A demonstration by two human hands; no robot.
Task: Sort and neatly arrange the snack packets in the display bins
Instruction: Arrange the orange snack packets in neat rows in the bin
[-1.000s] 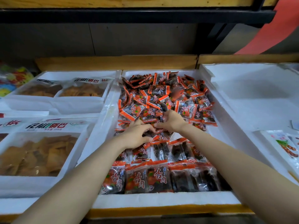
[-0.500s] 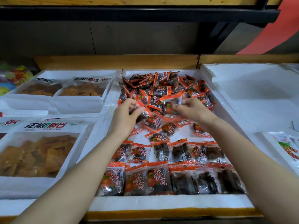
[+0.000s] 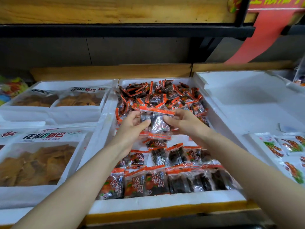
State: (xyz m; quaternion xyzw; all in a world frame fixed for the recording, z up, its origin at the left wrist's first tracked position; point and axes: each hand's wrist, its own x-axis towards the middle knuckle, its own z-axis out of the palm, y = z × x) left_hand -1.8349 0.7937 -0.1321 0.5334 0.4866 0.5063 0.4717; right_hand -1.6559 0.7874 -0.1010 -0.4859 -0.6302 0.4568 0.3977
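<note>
1. Bin: white foam, centre; holds the dark, orange-edged packets
2. Pile: loose packets, jumbled, at the bin's far end
3. Rows: packets laid flat side by side, two overlapping rows at the bin's near end
4. Stack: a few packets held together above mid-bin, between pile and rows
5. Left hand: grasps the stack's left side, thumb in front
6. Right hand: grasps the stack's right side, thumb in front
7. Crisp bags: large, in white bins to the left
8. Right bin: white foam, beside the centre bin; printed sachets lie nearer its front
</note>
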